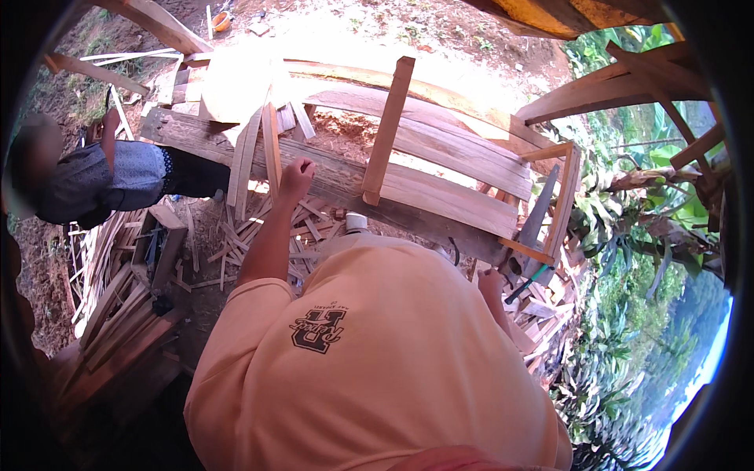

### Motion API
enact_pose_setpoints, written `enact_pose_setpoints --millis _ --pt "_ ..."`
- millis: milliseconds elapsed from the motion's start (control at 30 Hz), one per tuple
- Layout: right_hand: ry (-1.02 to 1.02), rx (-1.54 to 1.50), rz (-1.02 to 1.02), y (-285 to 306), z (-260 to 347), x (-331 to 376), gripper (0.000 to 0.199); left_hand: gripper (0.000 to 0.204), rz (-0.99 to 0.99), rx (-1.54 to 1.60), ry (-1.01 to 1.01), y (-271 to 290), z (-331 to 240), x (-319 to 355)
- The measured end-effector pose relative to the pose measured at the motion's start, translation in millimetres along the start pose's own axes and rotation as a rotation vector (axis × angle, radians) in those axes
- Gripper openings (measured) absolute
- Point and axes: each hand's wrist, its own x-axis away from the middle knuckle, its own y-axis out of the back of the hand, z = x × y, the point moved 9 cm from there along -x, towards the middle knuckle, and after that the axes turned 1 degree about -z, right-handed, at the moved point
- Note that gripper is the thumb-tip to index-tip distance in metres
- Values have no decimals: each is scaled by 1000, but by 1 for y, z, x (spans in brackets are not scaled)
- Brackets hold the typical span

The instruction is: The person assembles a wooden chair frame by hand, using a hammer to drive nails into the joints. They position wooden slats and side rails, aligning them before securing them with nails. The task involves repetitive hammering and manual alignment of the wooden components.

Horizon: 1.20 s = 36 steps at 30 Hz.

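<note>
Widest in my view, a long wooden bench of rough, pale and weathered planks (pixel 463 200) stretches across twelve o'clock. A tangled heap of thin pale wooden slats (pixel 102 267) lies at nine. A square-cut brown wooden beam (pixel 386 129) crosses the bench at twelve. Toward three I see a narrow rectangular light-wood frame (pixel 567 200), and within its outline a tapering grey metal handsaw (pixel 540 206). At four, the right hand (pixel 489 279) is by the saw's handle end; I can't tell whether it grips. At ten, the left hand (pixel 297 177) has its fingers curled together. At eleven sits a small rounded orange object (pixel 221 21), its contents unreadable.
</note>
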Motion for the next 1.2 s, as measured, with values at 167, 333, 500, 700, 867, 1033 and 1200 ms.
enact_pose_setpoints --millis 167,333,500,700,867,1033,1200 --pt "385 -29 -309 64 216 -42 30 21 160 -40 -33 -34 25 -2" --pt "626 330 -564 72 283 -103 47 20 271 -90 -31 -21 62 32" --pt "622 426 -431 55 270 -150 52 20 196 -165 169 27 122 93" --pt "762 394 -459 60 278 -154 39 21 149 -136 461 33 208 203" --pt "784 362 -445 63 272 -161 35 23 218 -65 536 -7 196 247" --pt "850 291 -418 77 274 -154 33 27 297 -236 463 -21 151 240" --pt "888 159 -295 66 284 -136 36 32 276 -129 520 -16 153 225"
